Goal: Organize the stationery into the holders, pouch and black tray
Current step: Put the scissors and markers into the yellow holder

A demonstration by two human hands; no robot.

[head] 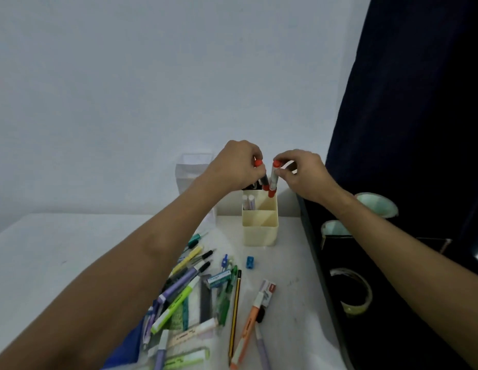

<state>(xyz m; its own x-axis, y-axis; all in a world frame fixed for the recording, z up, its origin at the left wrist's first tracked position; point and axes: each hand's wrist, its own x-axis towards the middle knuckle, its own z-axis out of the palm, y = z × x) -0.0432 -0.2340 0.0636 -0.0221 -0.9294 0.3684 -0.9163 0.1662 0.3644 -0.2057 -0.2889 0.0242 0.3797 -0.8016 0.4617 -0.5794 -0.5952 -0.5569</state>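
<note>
A cream holder (260, 231) with several compartments stands on the white table. Two pale pens (248, 202) stand in its back left compartment. My left hand (234, 165) grips a dark marker with red ends (262, 174) above the holder. My right hand (304, 173) pinches a white marker with red ends (274, 178), whose lower tip hangs just over the back right compartment. A black tray (398, 303) at the right holds several tape rolls (352, 291). Loose pens and highlighters (195, 289) lie piled in front.
A clear holder (191, 172) stands behind my left hand against the wall. A blue sharpener (250, 262), an eraser (268, 289), a pencil (235, 313) and an orange highlighter (246, 332) lie on the table. A blue pouch (128, 345) shows under my left forearm. A dark curtain (406, 102) hangs at right.
</note>
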